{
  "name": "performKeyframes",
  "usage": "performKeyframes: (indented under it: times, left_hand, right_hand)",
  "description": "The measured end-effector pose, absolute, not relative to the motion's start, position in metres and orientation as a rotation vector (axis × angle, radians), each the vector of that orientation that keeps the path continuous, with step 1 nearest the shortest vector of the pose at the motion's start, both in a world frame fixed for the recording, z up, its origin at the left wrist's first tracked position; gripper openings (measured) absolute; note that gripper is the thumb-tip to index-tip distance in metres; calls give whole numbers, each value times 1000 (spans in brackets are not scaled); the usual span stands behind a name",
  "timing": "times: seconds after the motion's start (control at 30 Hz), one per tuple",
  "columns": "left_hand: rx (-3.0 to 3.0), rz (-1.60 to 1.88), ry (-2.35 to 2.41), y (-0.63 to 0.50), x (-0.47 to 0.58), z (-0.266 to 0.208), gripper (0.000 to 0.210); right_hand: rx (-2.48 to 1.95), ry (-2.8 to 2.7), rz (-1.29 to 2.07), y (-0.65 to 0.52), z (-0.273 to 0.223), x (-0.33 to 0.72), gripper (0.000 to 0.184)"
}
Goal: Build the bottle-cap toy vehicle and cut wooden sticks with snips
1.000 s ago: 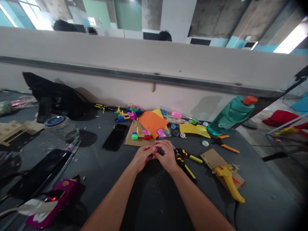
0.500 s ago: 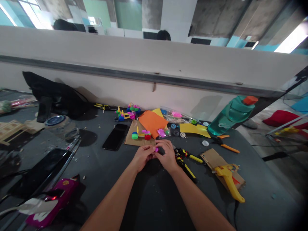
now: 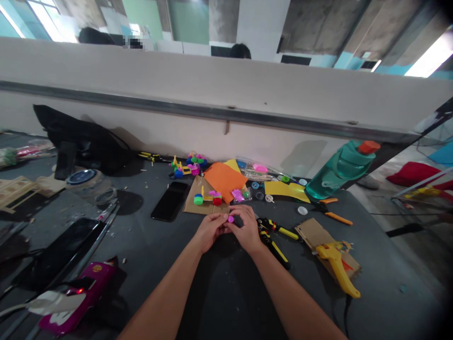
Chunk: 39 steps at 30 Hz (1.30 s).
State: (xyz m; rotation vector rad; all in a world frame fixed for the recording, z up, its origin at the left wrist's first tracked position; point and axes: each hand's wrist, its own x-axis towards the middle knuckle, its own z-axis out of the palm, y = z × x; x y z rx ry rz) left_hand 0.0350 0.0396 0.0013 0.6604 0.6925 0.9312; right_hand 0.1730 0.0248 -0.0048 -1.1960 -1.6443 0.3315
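Observation:
Between my fingertips is a small round purple piece (image 3: 230,219), too small to name further. My left hand (image 3: 211,231) pinches it from the left, and my right hand (image 3: 247,228) closes on it from the right. Both hands hover close over the dark tabletop, fingers curled together. Just beyond them, a little toy car (image 3: 208,198) with green and red wheels rests on a cardboard sheet (image 3: 191,204). Right of my right hand lie wire strippers (image 3: 278,231) with black and yellow handles, partly hidden by the hand.
A yellow glue gun (image 3: 338,267) lies on cardboard at the right, near orange-handled pliers (image 3: 338,218) and a teal bottle (image 3: 341,170). Orange paper (image 3: 226,178) and small packets sit at the back. Leftward are a black phone (image 3: 170,201), a clear jar (image 3: 92,186) and a purple power strip (image 3: 85,293).
The purple piece shows slightly more between the fingertips. Both hands keep nearly the same place.

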Motion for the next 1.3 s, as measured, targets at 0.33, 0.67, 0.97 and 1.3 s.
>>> performKeyframes:
  times: [0.33, 0.67, 0.97, 1.3]
  left_hand:
    - [647, 967, 710, 40, 36, 2, 21]
    - [693, 954, 737, 41, 36, -1, 18]
    - [695, 956, 743, 41, 35, -1, 20]
    - [662, 985, 769, 41, 36, 1, 22]
  right_hand:
    - [-1181, -1665, 303, 23, -3, 173, 14]
    - [-1181, -1696, 285, 25, -6, 173, 19]
    - [-1178, -1720, 265, 25, -7, 173, 19]
    - [-1167, -1717, 258, 24, -3, 173, 21]
